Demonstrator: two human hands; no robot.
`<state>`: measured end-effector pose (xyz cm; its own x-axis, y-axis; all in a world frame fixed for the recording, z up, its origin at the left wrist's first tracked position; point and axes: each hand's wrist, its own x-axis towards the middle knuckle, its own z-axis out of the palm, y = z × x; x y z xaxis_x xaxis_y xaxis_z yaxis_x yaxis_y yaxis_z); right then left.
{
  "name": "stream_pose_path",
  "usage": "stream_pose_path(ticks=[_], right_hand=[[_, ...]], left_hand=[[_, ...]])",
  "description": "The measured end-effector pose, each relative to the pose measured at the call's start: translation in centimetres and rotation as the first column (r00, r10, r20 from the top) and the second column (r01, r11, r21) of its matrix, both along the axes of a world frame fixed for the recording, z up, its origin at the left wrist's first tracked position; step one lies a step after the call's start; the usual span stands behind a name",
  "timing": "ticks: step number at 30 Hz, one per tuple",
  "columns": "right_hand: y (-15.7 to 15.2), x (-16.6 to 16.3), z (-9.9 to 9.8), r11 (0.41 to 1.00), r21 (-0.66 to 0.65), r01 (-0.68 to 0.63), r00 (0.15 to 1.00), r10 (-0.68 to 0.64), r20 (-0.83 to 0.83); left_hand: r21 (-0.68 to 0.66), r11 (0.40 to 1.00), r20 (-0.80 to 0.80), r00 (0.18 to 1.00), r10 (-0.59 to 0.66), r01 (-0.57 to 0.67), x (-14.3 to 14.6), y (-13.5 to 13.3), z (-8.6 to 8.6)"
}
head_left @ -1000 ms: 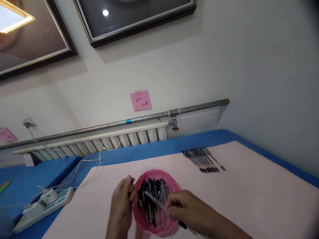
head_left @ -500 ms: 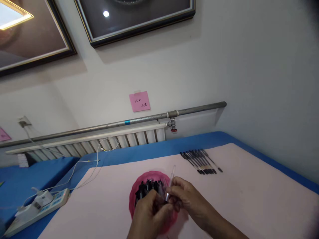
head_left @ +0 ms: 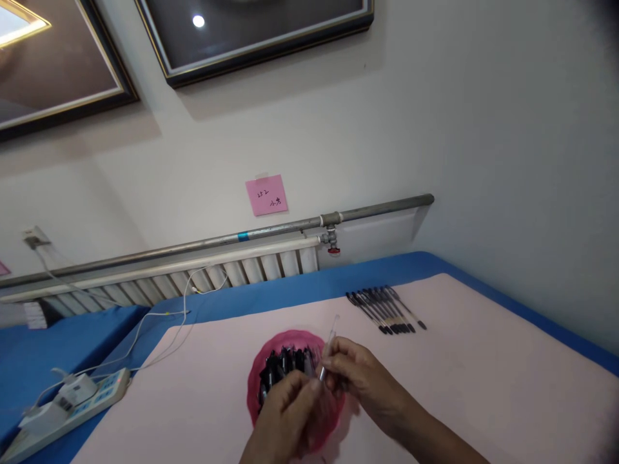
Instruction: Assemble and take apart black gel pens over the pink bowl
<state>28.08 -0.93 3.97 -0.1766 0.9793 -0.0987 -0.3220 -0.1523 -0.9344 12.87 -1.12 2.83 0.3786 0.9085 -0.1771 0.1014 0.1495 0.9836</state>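
Note:
My right hand (head_left: pixel 355 370) pinches a clear, slender pen barrel (head_left: pixel 333 332), tilted with its upper end pointing up and slightly right. Its lower end meets the fingertips of my left hand (head_left: pixel 285 409), which are closed together; what they grip there is hidden. Both hands are over a pink scalloped plastic basket (head_left: pixel 252 386). Black pen parts (head_left: pixel 285 364), seemingly caps, fill its left side, and clear pieces lie toward the right. Beyond my right hand, a row of several black-capped pens (head_left: pixel 387 310) lies side by side on the pale pink table cover (head_left: pixel 464 361).
A white power strip (head_left: pixel 72 412) with plugged-in adapters and loose white cables (head_left: pixel 159 314) lies at the left. Blue cloth (head_left: pixel 358 270) borders the pink cover. Behind the table are a radiator (head_left: pixel 251 267), a metal pipe (head_left: pixel 387 209) with a red-handled valve, and the wall.
The view has shifted slightly. The pen barrel stays in my right hand, and my left fingertips have moved a little up along its lower end. The row of pens looks the same.

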Motion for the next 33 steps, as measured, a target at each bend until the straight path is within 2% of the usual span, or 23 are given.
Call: stream_pose_path(ticks=[2,3,5,8,10,13,15,17,19,21,23,25,28,30,33], right_hand=[[0.0,-0.2,0.0,1.0,0.003,0.027,0.997,-0.027,0.067],[-0.1,-0.2,-0.1,1.0,0.003,0.023,0.997,-0.023,0.075],[-0.2,-0.3,0.0,1.0,0.0,-0.006,0.999,0.006,0.044],[-0.3,-0.3,0.0,0.999,-0.001,-0.053,0.998,0.053,-0.037],[-0.2,-0.2,-0.1,0.999,0.004,-0.041,0.999,0.041,-0.015],[-0.1,-0.2,-0.2,1.0,0.006,0.009,0.997,-0.01,0.076],[-0.2,-0.3,-0.2,1.0,-0.002,0.007,0.996,-0.007,0.089],[-0.3,-0.4,-0.2,1.0,-0.004,-0.027,0.998,0.027,0.064],[-0.4,-0.5,0.0,0.998,-0.002,-0.059,0.998,0.059,0.0],[-0.4,-0.4,0.1,0.998,0.0,-0.069,0.996,0.069,-0.056],[-0.3,-0.3,0.2,0.999,0.011,-0.039,0.998,0.04,-0.042],[-0.1,0.0,0.3,0.999,0.025,0.023,0.999,-0.024,0.047],[0.2,0.2,0.0,0.995,0.032,0.093,0.959,-0.098,0.267],[0.3,0.1,-0.4,0.997,0.022,0.072,0.918,-0.075,0.39],[0.1,-0.5,-1.1,0.999,0.02,0.028,0.886,-0.034,0.462]], left_hand=[[0.139,0.987,-0.072,0.994,0.088,-0.077,0.0,-0.1,-0.1],[0.15,0.986,-0.083,0.993,0.089,-0.076,0.0,-0.1,-0.1],[0.042,0.999,-0.057,0.998,-0.007,0.01,0.0,-0.2,0.0],[-0.168,0.974,0.109,0.985,-0.132,0.149,0.0,-0.3,0.1],[-0.174,0.976,0.132,0.985,-0.109,0.132,0.1,-0.3,0.0],[-0.061,0.997,0.026,0.999,-0.034,0.036,0.2,-0.1,-0.2],[-0.01,1.0,0.002,1.0,-0.016,0.016,0.1,-0.1,-0.4],[-0.066,0.995,0.06,0.996,-0.065,0.069,-0.1,-0.1,-0.4],[-0.189,0.972,0.193,0.976,-0.101,0.138,-0.1,-0.3,-0.3],[-0.277,0.946,0.31,0.947,-0.081,0.171,-0.1,-0.5,0.0],[-0.284,0.947,0.33,0.943,-0.05,0.15,-0.3,-0.4,0.2],[-0.254,0.963,0.268,0.963,-0.022,0.093,-0.7,0.0,0.2],[-0.145,0.986,0.113,0.989,0.096,-0.079,-2.0,1.1,0.0],[-0.02,0.983,-0.025,0.983,0.181,-0.182,-2.8,1.8,-0.4],[0.085,0.967,-0.211,0.945,0.251,-0.238,-3.3,2.2,-1.1]])
